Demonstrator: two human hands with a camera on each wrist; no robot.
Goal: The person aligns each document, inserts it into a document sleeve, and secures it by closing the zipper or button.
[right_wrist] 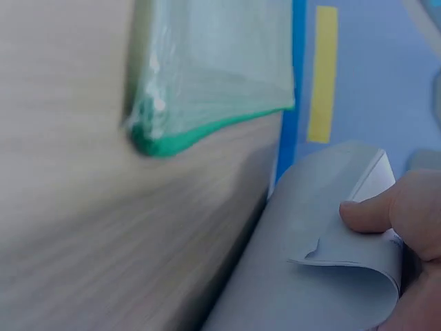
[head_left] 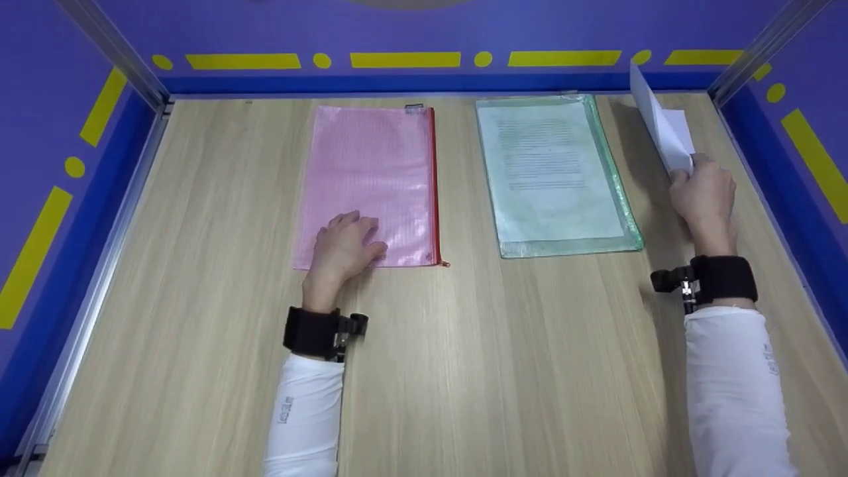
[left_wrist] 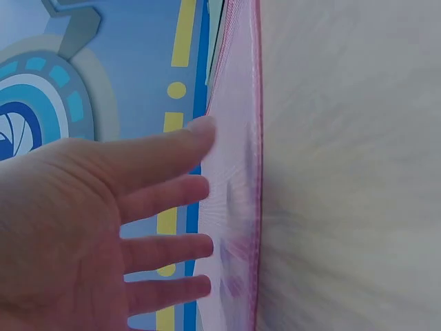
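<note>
My left hand [head_left: 344,246] is over the lower part of a pink zip document pouch [head_left: 371,172], fingers spread. In the left wrist view the fingers of this hand [left_wrist: 76,207] are straight with nothing gripped; whether they touch the pouch I cannot tell. My right hand [head_left: 705,199] holds white sheets of paper [head_left: 659,129] by their near edge at the right of the table. The right wrist view has its thumb [right_wrist: 375,210] pressing on the curved paper [right_wrist: 296,227]. Between the hands lies a green-edged zip pouch [head_left: 543,159] with a printed page inside.
The pouches lie on a wood-grain table [head_left: 450,371]. Blue-purple panels with yellow marks [head_left: 404,61] enclose its back and sides. A red zip with its puller [head_left: 445,264] runs along the pink pouch's right edge.
</note>
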